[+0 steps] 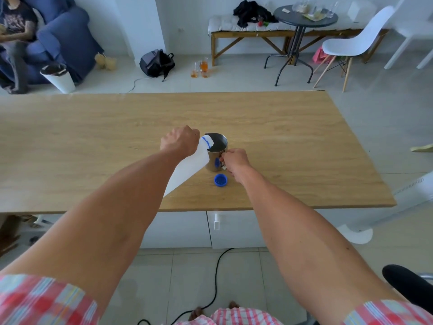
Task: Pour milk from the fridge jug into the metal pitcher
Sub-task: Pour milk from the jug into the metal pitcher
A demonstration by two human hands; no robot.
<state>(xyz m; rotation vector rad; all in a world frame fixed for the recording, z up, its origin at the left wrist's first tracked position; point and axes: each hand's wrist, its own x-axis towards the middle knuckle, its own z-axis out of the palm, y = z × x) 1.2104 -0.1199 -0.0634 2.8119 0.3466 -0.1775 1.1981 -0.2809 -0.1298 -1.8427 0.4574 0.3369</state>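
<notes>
A white plastic milk jug [189, 170] with a blue-ringed neck is tilted steeply, its mouth over the rim of the metal pitcher [216, 152]. My left hand [180, 141] grips the jug near its top. The pitcher stands upright near the middle of the wooden table [93, 141]. My right hand [234, 160] is closed on the pitcher's handle at its right side. The jug's blue cap [221, 180] lies open side up on the table just in front of the pitcher. No stream of milk can be made out.
The table's front edge runs just below the cap. Beyond the table are a white bin [59, 77], a backpack [157, 63], glasses on the floor [201, 69], a bench, a round side table [304, 18] and a white chair [356, 43]. A person sits in a blue armchair at far left.
</notes>
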